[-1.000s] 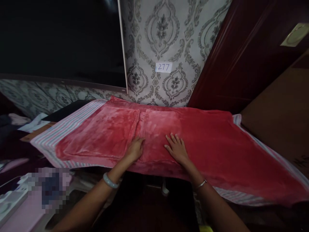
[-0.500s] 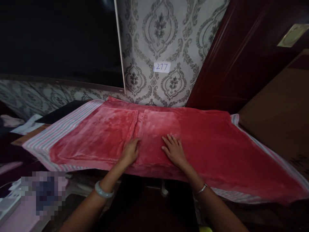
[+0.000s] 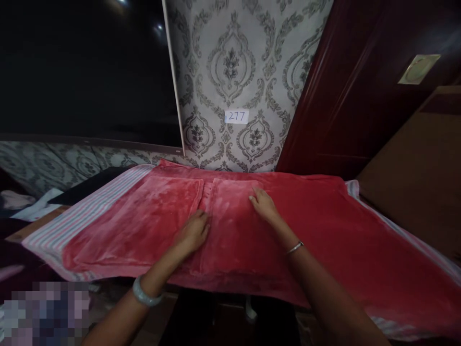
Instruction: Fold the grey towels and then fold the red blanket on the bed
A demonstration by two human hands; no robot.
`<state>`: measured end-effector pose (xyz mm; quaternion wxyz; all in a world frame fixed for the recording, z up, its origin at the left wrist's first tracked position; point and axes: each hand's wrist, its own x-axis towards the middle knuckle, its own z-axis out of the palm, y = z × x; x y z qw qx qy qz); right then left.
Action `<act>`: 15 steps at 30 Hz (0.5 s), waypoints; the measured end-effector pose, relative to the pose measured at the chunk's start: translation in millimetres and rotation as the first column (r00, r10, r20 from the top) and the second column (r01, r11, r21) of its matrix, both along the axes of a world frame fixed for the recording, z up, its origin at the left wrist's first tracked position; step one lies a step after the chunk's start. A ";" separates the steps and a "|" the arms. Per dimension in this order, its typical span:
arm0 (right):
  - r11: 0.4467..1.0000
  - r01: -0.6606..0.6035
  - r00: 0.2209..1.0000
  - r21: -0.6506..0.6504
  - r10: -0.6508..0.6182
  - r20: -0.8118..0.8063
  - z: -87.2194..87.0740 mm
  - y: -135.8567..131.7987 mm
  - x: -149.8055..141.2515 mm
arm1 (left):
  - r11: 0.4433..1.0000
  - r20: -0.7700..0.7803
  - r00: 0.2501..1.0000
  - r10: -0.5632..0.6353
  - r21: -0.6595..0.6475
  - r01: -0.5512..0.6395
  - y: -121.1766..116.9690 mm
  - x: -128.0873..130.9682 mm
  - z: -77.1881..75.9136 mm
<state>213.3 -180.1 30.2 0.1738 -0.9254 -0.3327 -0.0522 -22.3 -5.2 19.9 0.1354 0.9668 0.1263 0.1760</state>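
Note:
A red plush blanket [image 3: 309,230] lies spread along the table, with two folded sections on its left half. Between the left folded section [image 3: 144,216] and the middle folded section [image 3: 230,226] runs a narrow gap. My left hand [image 3: 194,229] is at this gap, its fingers curled down onto the fabric by the left section's edge. Farther back, my right hand [image 3: 265,204] has its fingers closed on the plush near the middle section's upper right corner. The fingertips of both hands are partly hidden.
Under the blanket shows a striped cloth [image 3: 90,211]. A large dark screen [image 3: 86,72] stands at the back left, before patterned wallpaper with a paper label [image 3: 236,116] reading 277. At right are a dark red door [image 3: 360,96] and a brown cardboard box [image 3: 414,178].
My right hand has moved back from the middle of the folded section to its far right corner, and its spread fingers have closed. My left hand's fingers have curled. The camera has tilted up slightly.

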 end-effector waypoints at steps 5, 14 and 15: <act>0.998 0.055 0.998 -0.012 -0.055 0.008 -2.0 32.3 28.9 | 0.995 -0.042 0.995 -0.094 -0.014 0.094 4.3 87.6 31.5; 0.990 0.131 0.991 -0.042 -0.132 -0.010 -15.5 59.7 50.2 | 0.997 -0.192 0.980 0.048 0.074 -0.034 18.6 195.9 14.8; 0.990 0.125 0.992 -0.064 -0.126 -0.018 -21.4 60.4 49.1 | 0.994 -0.202 0.977 0.070 0.092 -0.052 21.8 196.3 5.8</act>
